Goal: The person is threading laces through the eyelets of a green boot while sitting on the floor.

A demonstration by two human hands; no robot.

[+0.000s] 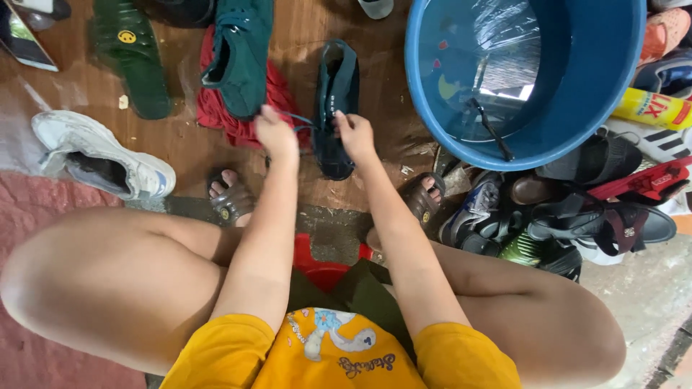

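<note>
Wet brown floor, shoes strewn about. Dark teal shoe (336, 108) just left of blue basin (526, 79). Left hand (276, 133) and right hand (355, 133) pinched on its lace (303, 122), probably. Light, limp, likely slippery; best gripped near eyelets.

Two dark teal shoes (336, 108), one white sneaker (101, 155), one green slide (133, 57), one blue basin (598, 86), one red cloth (277, 94).

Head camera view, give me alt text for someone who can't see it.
A seated person's left hand and right hand pinch the lace of a dark teal shoe on a brown floor; its mate lies on a red cloth. A blue basin of water stands to the right above a pile of shoes, with a white sneaker on the left.
</note>
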